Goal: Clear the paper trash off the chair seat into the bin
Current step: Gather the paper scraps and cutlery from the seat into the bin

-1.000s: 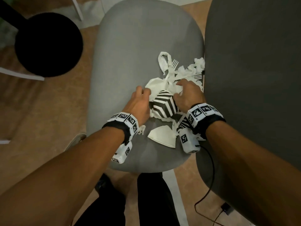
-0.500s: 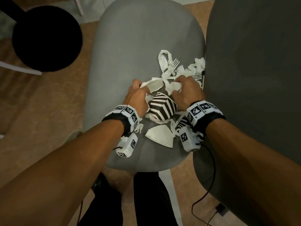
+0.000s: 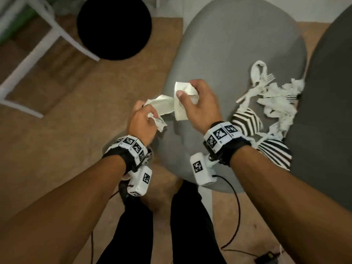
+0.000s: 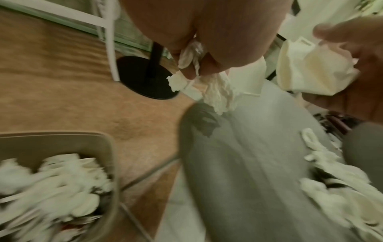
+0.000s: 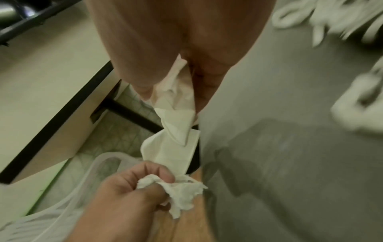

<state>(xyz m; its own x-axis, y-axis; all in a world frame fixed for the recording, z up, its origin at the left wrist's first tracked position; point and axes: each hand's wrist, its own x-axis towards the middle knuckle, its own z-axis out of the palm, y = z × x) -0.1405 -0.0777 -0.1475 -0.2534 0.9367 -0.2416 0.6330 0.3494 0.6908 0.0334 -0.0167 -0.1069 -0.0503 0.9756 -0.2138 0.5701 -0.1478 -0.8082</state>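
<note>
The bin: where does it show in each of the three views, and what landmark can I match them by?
Head: the bin is not in view.
Left wrist: the bin sits lower left on the floor, already holding white paper, left of the chair seat.
Right wrist: no bin that I can make out.
Shared landmark: the grey chair seat appears in all three.

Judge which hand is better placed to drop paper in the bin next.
Left hand, probably: it grips crumpled paper at the seat's left edge, on the bin side.

A home room: grey chair [image 3: 228, 44], woven rug [image 3: 57, 140] (tan), floor-lamp base [image 3: 114, 25].
</note>
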